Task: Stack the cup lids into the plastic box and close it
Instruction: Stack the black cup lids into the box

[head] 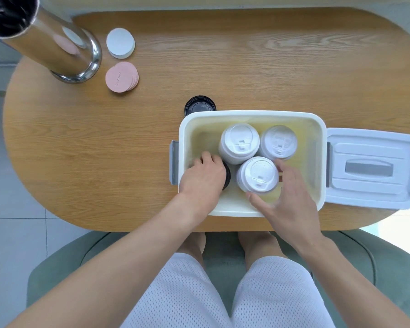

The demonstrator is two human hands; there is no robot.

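Note:
A white plastic box (251, 114) stands open on the wooden table near its front edge. Three stacks of white cup lids stand inside: one at the back left (240, 142), one at the back right (279, 142), one in front (258, 174). My left hand (204, 176) reaches into the box's left part and grips a stack of black lids (227, 174), mostly hidden under it. My right hand (287, 197) curves round the front white stack, thumb and fingers at its sides. More black lids (200, 105) sit on the table behind the box.
The box's white lid (372, 169) with a grey handle lies open on the table to the right. A pink coaster stack (121, 76), a white disc stack (120, 43) and a shiny metal column (57, 48) stand at the back left. My knees are below the table edge.

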